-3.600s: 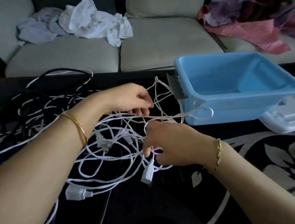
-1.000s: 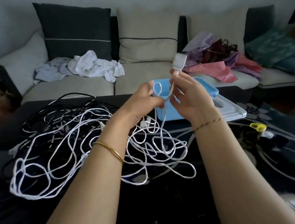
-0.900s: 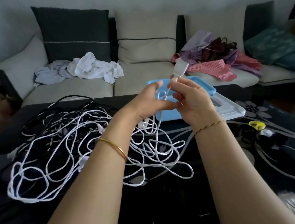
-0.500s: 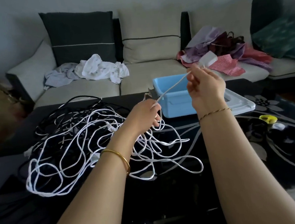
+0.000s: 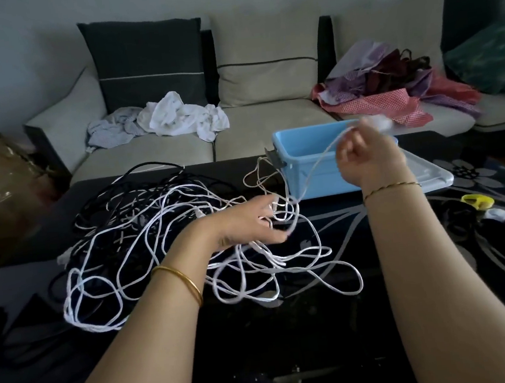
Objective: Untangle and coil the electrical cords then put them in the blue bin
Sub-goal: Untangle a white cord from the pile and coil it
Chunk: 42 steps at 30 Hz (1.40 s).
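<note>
As right hand (image 5: pixel 364 157), grip clamped on white cord (image 5: pixel 316 167), drew to 2 o'clock, 1 end looks free | left hand (image 5: pixel 248 222) grip clamps tangle (image 5: pixel 145 231)

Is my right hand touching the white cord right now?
Touching. The head view shows the right hand pinching the white cord, which runs taut down from that pinch.

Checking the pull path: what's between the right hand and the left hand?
In the head view, one white cord slopes from the right hand down to the left hand, crossing before the blue bin.
</note>
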{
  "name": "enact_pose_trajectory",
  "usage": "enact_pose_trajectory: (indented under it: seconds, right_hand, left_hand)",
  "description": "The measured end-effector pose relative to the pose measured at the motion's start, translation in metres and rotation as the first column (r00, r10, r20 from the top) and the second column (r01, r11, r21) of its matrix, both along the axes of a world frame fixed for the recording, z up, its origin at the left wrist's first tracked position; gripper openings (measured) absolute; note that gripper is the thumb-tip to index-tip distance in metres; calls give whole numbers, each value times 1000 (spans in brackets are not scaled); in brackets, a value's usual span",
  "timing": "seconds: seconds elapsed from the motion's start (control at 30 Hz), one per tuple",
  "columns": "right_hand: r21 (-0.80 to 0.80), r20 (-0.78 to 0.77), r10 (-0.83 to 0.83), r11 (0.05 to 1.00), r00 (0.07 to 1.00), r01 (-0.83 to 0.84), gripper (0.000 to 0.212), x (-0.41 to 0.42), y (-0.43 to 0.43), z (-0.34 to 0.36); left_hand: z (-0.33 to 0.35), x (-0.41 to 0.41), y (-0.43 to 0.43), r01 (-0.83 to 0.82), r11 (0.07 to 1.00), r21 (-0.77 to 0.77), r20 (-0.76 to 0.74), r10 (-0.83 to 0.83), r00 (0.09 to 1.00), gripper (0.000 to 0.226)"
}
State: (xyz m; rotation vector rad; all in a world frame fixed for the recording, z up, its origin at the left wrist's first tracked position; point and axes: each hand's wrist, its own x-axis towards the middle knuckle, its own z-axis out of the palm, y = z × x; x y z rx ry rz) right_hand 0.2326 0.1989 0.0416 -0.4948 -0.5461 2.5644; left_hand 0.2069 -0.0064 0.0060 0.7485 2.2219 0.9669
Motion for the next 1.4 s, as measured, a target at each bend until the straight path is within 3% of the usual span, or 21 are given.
enact_pose_trajectory:
  seconds: [0.07,0.13,0.2,0.27,0.33,0.4,0.47,0.53,0.6,0.67,0.73,0.87,0.93,1.03,1.1,1.2,1.23,1.3,1.4]
  right_hand:
    - [243,83,241,936,967,-254,11,-3,-15,4]
    - [439,138,332,824,933,-359,11,-6,-33,6]
    - [582,150,316,738,937,-342,12,-9,-45,7]
    - [679,129,265,678,955,-280,13,-9,-52,10]
    - [704,92,256,667,962,-244,14,-6,-56,12]
    - [730,169,303,601,938,-325,24,-6,-60,9]
    - [793,411,338,325,847,-515,47,-7,-65,-3]
    - [737,596,444,29,669,-675,58,-7,-68,-18]
    - [686,599,607,-54,522,-725,61,-4,-66,-31]
    - [693,533,699,-36,477,-720,53,0,-58,-36]
    - [725,515,690,-34,508,-688,36,2,-51,-38]
    - [769,522,581,-3,624,-640,13,3,-46,-41]
    - [787,510,552,8,659,-616,17,4,-47,-36]
    - [824,470,551,8,689,-567,26,3,-47,-22]
    - [850,427,577,7,696,-527,32,3,-47,-16]
    - [854,378,638,40,671,-519,35,4,-51,-12]
    - [845,351,656,86,669,-528,37,5,-51,-11]
    - [777,240,701,276,672,-566,42,5,-47,-10]
    - [614,74,667,555,741,-561,41,2,-35,-14]
  left_hand:
    - [13,6,5,-84,957,278,121,51,991,71]
    - [26,7,10,-165,862,480,103,131,986,44]
    - [35,10,14,-165,839,519,-17,203,979,17]
    - [38,11,15,-156,843,515,-131,256,958,16]
    - [40,12,12,-192,809,555,-104,297,949,21]
    - [42,11,9,-260,740,621,-35,357,933,23]
    - [44,8,5,-362,644,674,54,446,894,23]
    - [45,6,2,-453,539,710,195,467,862,23]
    - [44,3,-2,-514,473,715,305,451,839,21]
    - [42,0,-6,-571,391,722,413,419,809,19]
    - [42,-4,-11,-628,283,725,541,330,773,16]
    - [41,-8,-10,-671,262,694,596,313,739,13]
    - [35,-13,-8,-667,294,685,505,468,725,20]
    - [23,-17,-6,-624,412,664,183,720,670,22]
    - [17,-17,-6,-593,433,678,82,758,647,24]
    - [12,-17,-4,-561,459,689,51,741,669,25]
    - [11,-16,-3,-546,478,688,68,707,704,20]
    - [9,-16,-3,-527,538,657,93,636,766,12]
    - [8,-19,-6,-545,615,569,150,575,804,29]
